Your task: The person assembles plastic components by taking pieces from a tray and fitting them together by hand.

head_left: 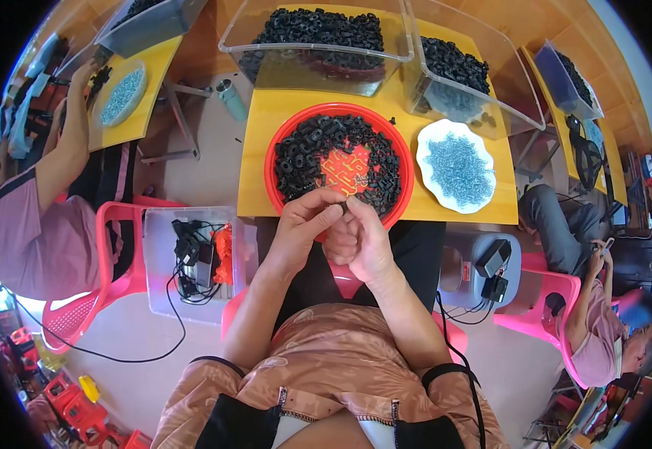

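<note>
Head view: left hand point(303, 224) and right hand point(365, 243) meet at centre of frame, at the near rim of a round red tray point(270, 161). Fingers of both hands are drawn narrow, tips together, pinching a small dark piece point(342, 204); most of it is hidden, so its shape cannot be told. Tray sits on a yellow surface point(254, 176) and holds many black parts point(294, 146), heaped along its left and upper sides; patterned red base shows near the middle. One loose black bit point(392, 120) lies just beyond the tray's upper right rim. Right of the tray, near it: white wavy-edged plate point(457, 207) bearing small clear bluish pieces point(457, 168). Top of frame: two clear tubs, one at centre point(314, 75) and one to its right point(516, 108), both with black parts inside. Left of the surface, a green bottle point(231, 100) is on the floor. Left edge of frame: a seated co-worker point(41, 247) at another table; right edge: a second seated person point(599, 329) on a pink chair point(543, 303).
</note>
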